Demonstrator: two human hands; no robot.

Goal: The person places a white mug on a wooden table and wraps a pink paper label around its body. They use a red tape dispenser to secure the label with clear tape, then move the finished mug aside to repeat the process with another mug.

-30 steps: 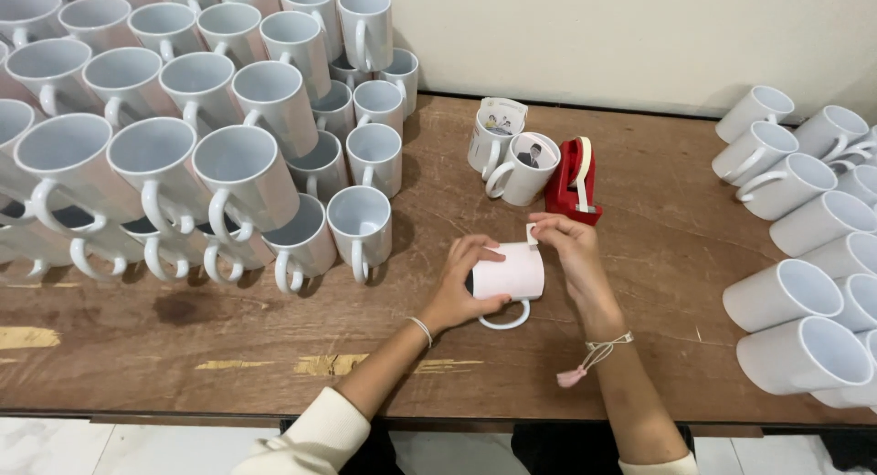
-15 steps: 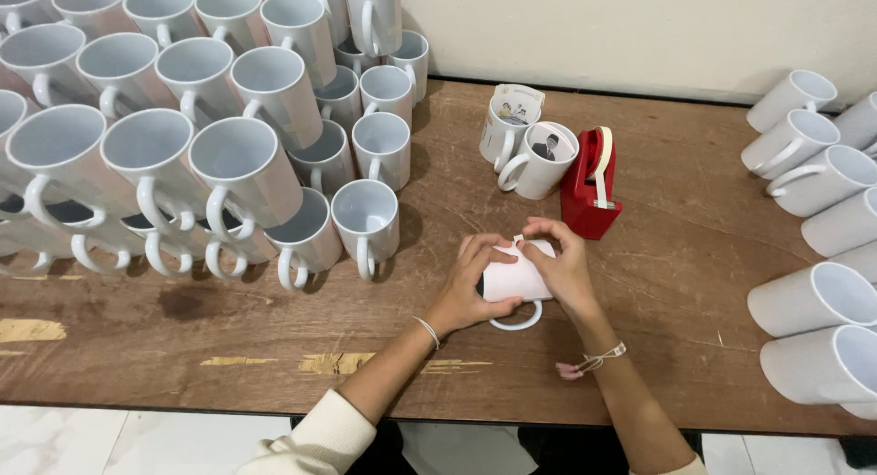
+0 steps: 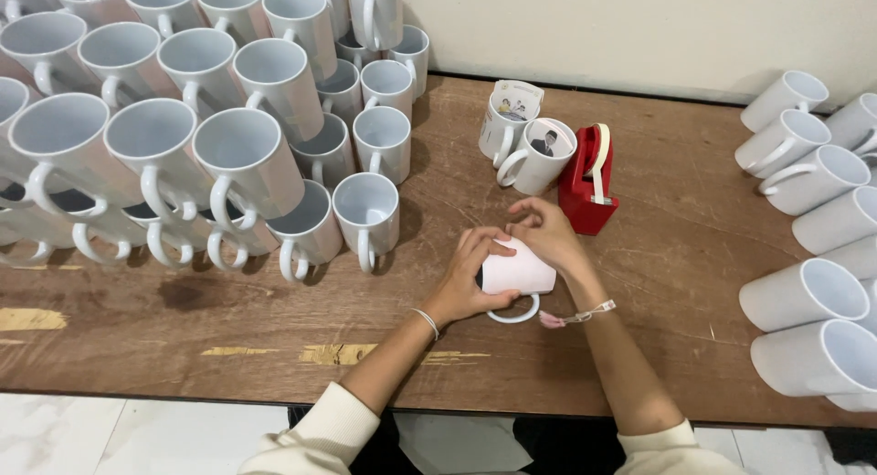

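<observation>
Nearest the camera, two forearms in cream sleeves reach over the edge of the wooden desk. The left hand is curled around one end of a white mug that lies on its side in the middle of the desk, its handle pointing toward the person. The right hand closes over the mug from the far side, fingers pressed on top of its paper-covered wall; a thin bracelet circles that wrist. Both hands grip the mug between them.

Just beyond the right hand stands a red tape dispenser with a pale roll. Beside it, to the left, sit two mugs wrapped in printed paper, touching each other.

To the left, a large crowd of plain white mugs stands upright and stacked, reaching to the back wall. On the right edge, more white mugs lying on their sides are piled in a row.
</observation>
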